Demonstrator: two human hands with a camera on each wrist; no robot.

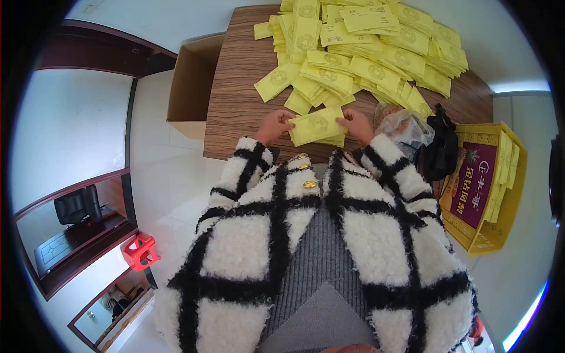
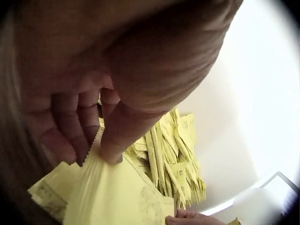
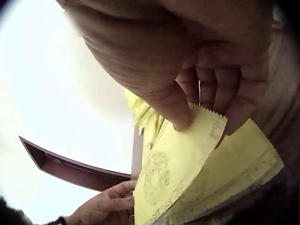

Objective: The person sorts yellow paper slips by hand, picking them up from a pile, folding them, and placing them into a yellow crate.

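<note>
Hands point(image 1: 273, 125) and point(image 1: 355, 123) pinch a packet stack point(image 1: 316, 126) by its ends, fingers point(image 3: 180, 110) clamped to square it above the counter point(image 1: 241, 112).

Dressed in a fluffy white fleece jacket point(image 1: 259, 247) crossed by broad black bands that form a large windowpane check. Same check on both shaggy sleeves, left sleeve point(image 1: 244, 170) and right sleeve point(image 1: 391, 170), each ending at the wrist in a thick woolly cuff. Three round gold buttons point(image 1: 309, 184) down the front edge. Jacket open over a ribbed grey knitted top point(image 1: 321, 259). Bare left hand point(image 1: 273, 125) and bare right hand point(image 1: 356, 125), no rings or watch visible.
</note>
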